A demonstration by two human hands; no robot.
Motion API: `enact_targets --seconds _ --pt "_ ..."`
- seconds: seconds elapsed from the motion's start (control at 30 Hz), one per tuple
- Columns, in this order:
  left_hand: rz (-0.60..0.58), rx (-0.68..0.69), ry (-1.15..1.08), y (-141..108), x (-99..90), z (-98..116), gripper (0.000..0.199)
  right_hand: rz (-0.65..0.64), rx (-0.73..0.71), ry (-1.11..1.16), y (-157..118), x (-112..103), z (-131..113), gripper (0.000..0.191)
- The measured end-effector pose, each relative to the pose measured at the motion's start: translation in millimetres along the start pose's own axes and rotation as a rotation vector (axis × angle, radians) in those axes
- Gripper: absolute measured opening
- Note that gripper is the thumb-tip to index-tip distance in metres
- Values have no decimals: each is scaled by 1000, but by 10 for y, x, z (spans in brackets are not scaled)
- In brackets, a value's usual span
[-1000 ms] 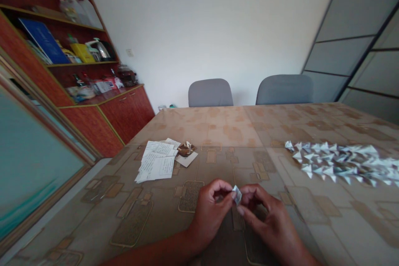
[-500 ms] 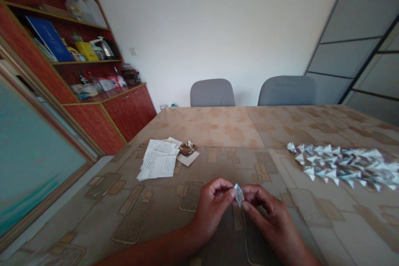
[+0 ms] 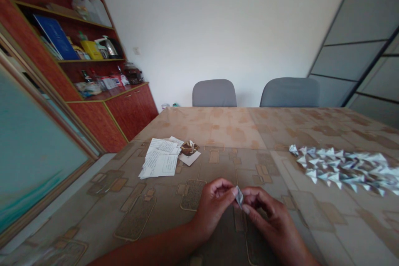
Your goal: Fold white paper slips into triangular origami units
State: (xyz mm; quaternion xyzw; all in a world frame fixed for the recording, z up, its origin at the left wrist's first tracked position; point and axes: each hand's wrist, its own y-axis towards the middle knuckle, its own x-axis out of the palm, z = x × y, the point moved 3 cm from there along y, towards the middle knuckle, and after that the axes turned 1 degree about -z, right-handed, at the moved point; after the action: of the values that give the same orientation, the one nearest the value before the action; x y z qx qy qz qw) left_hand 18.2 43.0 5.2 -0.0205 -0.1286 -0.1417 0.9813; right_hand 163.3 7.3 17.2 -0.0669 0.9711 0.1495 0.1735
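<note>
A small folded paper (image 3: 239, 198) is held up over the bench (image 3: 193, 126), pinched in the closed fingertips of the left hand (image 3: 215, 207); its right edge is met by the half-curled right hand (image 3: 272, 218), whose grip cannot be told; sheets (image 3: 160, 160) are piled farther left; folded pieces (image 3: 341, 167) are ranked rightward.

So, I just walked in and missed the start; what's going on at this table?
A person is holding a small folded paper just above the patterned table, pinched between the left hand and the right hand. Farther back on the left lie flat, overlapping paper slips, with a brown-patterned piece beside them. Over on the right, many small pointed paper shapes sit in rough rows.
</note>
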Motion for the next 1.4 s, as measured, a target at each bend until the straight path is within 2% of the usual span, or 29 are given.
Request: enact_targets --seconds 0.17,0.53,0.8,0.97,1.17,1.4 --pt "11 -12 -17 -7 -1 10 31 -16 0 11 -8 4 3 10" --pt "23 19 46 0 -7 7 26 56 -28 -111 -12 22 -2 5" --pt "15 -22 -18 -4 14 13 20 47 -58 -93 -4 0 -28 8" --pt "30 -5 28 0 -1 6 14 72 -79 -122 -10 1 -14 7" --pt "25 -14 -10 -12 9 -32 12 16 -28 -40 -12 17 -11 9" --pt "37 -52 -42 -4 10 21 17 -34 6 37 11 -11 -52 14"
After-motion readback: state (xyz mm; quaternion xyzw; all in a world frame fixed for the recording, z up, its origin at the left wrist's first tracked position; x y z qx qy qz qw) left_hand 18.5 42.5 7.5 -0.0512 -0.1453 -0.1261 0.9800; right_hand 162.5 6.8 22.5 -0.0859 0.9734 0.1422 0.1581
